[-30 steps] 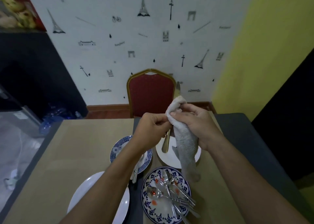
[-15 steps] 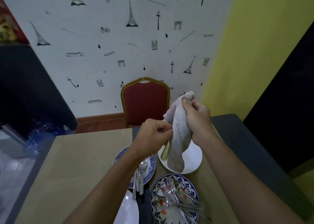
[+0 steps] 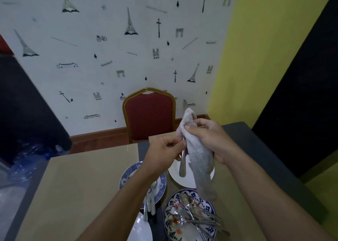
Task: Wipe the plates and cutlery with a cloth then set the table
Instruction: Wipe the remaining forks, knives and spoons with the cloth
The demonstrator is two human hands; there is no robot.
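Small blue-rimmed plate (image 3: 126,174): just left of the left forearm, with spoons (image 3: 153,196) overhanging its near rim; could be knocked off by a dropped elbow. Exact count hard to make out.
Near white plate (image 3: 141,228): cut off by the bottom edge; wiped or not, cannot tell.
Left hand (image 3: 164,152): fingers curled, thumb and forefinger pinching the knife's handle; a light pinch, likely to twist under a hard pull.
Knife (image 3: 182,165): held upright above the far white plate (image 3: 173,173), tip showing over the cloth. Would strike that plate handle-first on a slip. Most of the blade hidden.
Patterned plate (image 3: 169,209): nearest, holding a tangled cutlery heap (image 3: 197,218) with handles past the right rim. Red specks: decoration or residue, unclear.
Cloth (image 3: 200,165): wrapped round the blade, tail hanging close over the heap; could snag a fork.
Right hand (image 3: 208,136): fingers curled, squeezing the cloth round the blade. Edge direction hidden, so risk to fingertips unknown.
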